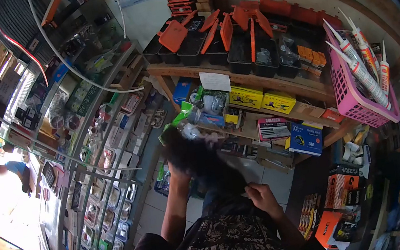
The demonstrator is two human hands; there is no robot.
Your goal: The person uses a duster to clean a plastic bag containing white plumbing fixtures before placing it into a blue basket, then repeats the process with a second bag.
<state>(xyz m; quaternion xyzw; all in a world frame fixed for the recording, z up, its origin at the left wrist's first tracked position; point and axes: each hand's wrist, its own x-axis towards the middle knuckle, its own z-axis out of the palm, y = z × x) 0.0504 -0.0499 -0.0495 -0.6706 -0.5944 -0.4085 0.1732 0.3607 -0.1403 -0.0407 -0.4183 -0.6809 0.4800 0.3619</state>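
A long, dark, fluffy thing, blurred, stretches from the middle of the view down towards my body. Its upper end lies against a bright green wrapper and clear plastic. Below its upper part is my left hand, its fingers hidden by the dark thing. My right hand has its fingers curled together at the lower right edge of the dark thing, seemingly pinching it. Beyond them, a lower shelf holds plastic-wrapped goods and yellow boxes.
Black bins with orange lids line the wooden shelf. A pink basket of sealant tubes stands right. Glass shelving with small goods runs along the left. Boxes lie at lower right. A person is far left.
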